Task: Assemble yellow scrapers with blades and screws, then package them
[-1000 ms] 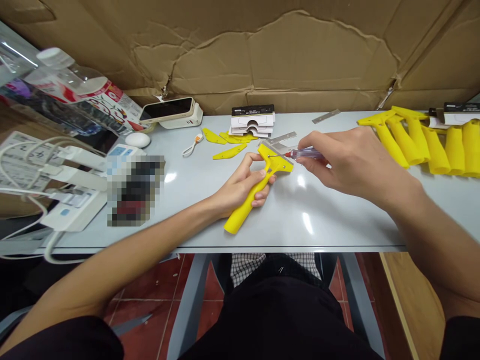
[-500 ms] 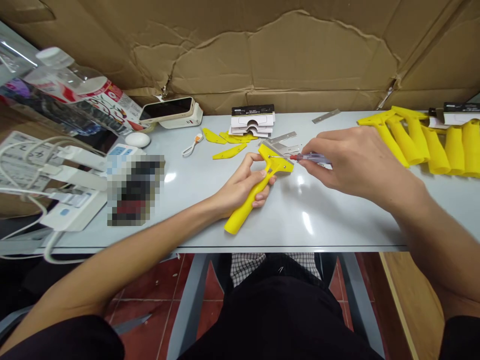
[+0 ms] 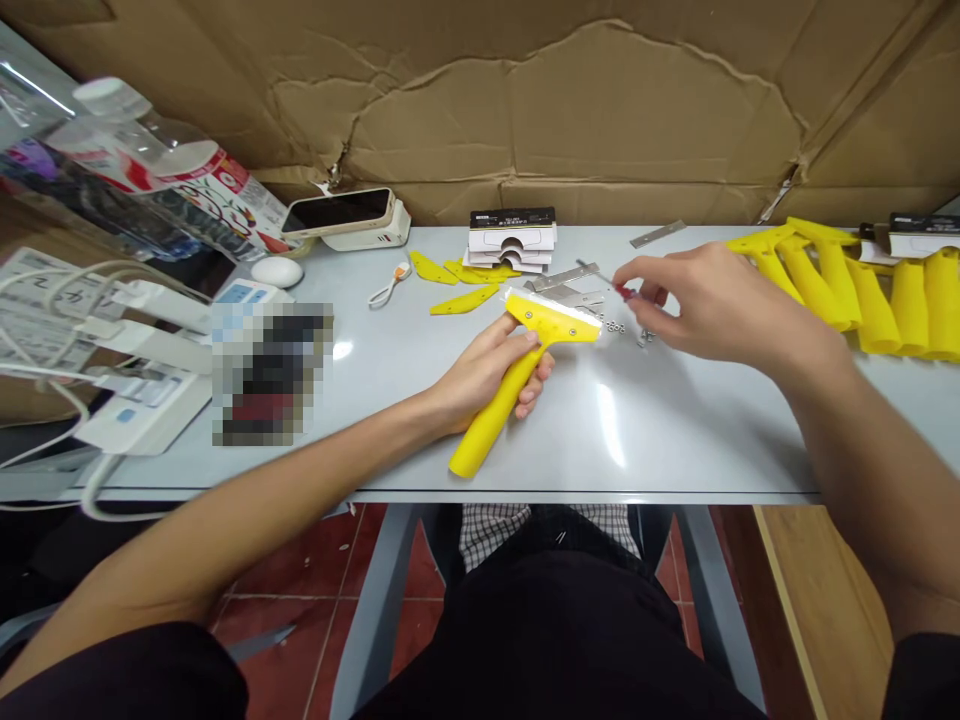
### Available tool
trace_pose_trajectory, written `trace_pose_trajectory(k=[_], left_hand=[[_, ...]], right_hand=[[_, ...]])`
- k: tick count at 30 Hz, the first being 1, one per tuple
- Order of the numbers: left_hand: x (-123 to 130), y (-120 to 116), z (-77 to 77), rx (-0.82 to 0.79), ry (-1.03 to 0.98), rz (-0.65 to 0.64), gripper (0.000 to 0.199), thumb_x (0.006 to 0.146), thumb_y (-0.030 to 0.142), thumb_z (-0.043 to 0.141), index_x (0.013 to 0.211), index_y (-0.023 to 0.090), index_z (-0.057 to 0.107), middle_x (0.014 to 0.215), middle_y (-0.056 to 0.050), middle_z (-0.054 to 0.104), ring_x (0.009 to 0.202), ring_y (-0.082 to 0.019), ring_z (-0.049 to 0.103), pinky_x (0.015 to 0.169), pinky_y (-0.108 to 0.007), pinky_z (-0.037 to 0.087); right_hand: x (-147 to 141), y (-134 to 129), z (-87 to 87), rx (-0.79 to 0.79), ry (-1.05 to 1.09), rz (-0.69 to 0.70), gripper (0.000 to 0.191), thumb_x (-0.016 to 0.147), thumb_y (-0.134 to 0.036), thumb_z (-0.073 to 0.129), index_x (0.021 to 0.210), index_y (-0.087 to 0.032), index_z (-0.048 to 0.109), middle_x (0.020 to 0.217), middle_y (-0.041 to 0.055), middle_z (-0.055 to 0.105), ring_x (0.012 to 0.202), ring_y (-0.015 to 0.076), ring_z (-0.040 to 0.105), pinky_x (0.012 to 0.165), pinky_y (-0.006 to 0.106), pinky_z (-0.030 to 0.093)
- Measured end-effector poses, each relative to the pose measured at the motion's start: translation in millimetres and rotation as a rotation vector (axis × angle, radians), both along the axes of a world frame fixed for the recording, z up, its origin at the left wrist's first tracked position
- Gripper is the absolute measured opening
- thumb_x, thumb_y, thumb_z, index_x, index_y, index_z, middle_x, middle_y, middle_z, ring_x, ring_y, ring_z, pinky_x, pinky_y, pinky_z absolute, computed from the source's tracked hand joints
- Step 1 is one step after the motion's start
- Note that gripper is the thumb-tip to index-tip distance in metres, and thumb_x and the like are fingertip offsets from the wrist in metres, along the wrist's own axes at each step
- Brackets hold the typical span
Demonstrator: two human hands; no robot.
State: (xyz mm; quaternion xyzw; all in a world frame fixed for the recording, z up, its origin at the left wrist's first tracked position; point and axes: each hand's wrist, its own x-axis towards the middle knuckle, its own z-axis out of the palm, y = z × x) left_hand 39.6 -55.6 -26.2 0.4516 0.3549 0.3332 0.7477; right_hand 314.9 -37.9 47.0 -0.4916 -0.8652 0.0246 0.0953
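Observation:
My left hand [image 3: 495, 370] is wrapped round a yellow scraper [image 3: 499, 405], its wide head tilted up and away from me. Two screws show in the head, and a bright edge runs along its far side. To the right of it, my right hand [image 3: 686, 300] pinches a screwdriver [image 3: 627, 292], whose thin shaft points up and left, clear of the scraper. Beneath that hand lie small loose screws [image 3: 615, 327]. Metal blades [image 3: 566, 280] lie just beyond the scraper head, and yellow plastic plates [image 3: 465, 299] rest left of them.
Several yellow scraper handles [image 3: 874, 305] lie at the right. Small boxes [image 3: 511, 240] stand at the back, with a single blade [image 3: 658, 234] nearby. A phone [image 3: 341, 212], a bottle [image 3: 217, 195] and a power strip [image 3: 142, 415] with cables occupy the left. Cardboard [image 3: 427, 120] walls the back.
My right hand has drawn the screwdriver off the scraper's left screw and moved right, turning its tip up and away. The scraper head has turned slightly, still in my left hand.

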Motion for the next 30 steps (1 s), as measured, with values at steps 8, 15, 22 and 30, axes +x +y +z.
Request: trace_pose_trajectory(k=[8, 15, 22, 30], left_hand=[[1.5, 0.8, 4.7, 0.147, 0.110, 0.174, 0.021, 0.102, 0.028, 0.063, 0.120, 0.023, 0.056, 0.095, -0.005, 0.074, 0.058, -0.013, 0.064, 0.055, -0.029, 0.058], [-1.3, 8.8, 4.5, 0.170, 0.198, 0.390, 0.008, 0.099, 0.025, 0.068, 0.093, 0.020, 0.068, 0.095, -0.004, 0.069, 0.071, -0.013, 0.065, 0.067, -0.027, 0.058], [-4.4, 12.0, 3.7, 0.132, 0.049, 0.405, 0.006, 0.093, 0.025, 0.078, 0.089, 0.021, 0.075, 0.089, -0.003, 0.069, 0.078, -0.016, 0.061, 0.068, -0.028, 0.051], [-6.3, 15.1, -3.9, 0.121, -0.065, 0.352, 0.020, 0.086, 0.026, 0.088, 0.102, 0.019, 0.079, 0.099, -0.005, 0.073, 0.086, -0.016, 0.063, 0.078, -0.029, 0.054]], right_hand=[[49.7, 46.9, -21.3, -0.122, -0.159, -0.285, 0.028, 0.094, -0.030, 0.061, 0.117, -0.023, 0.075, 0.108, 0.0105, 0.075, 0.087, 0.0256, 0.062, 0.075, 0.042, 0.046], [64.7, 62.1, -31.9, -0.238, -0.239, -0.393, 0.032, 0.093, -0.035, 0.064, 0.121, -0.028, 0.077, 0.113, 0.0102, 0.076, 0.090, 0.0254, 0.063, 0.073, 0.040, 0.046], [67.4, 65.2, -32.8, -0.226, -0.208, -0.358, 0.033, 0.097, -0.034, 0.061, 0.125, -0.028, 0.077, 0.111, 0.0085, 0.080, 0.091, 0.0286, 0.066, 0.075, 0.043, 0.051], [63.4, 62.4, -31.3, -0.227, -0.209, -0.346, 0.045, 0.099, -0.040, 0.062, 0.141, -0.026, 0.070, 0.111, 0.0090, 0.080, 0.096, 0.0318, 0.068, 0.076, 0.045, 0.050]])
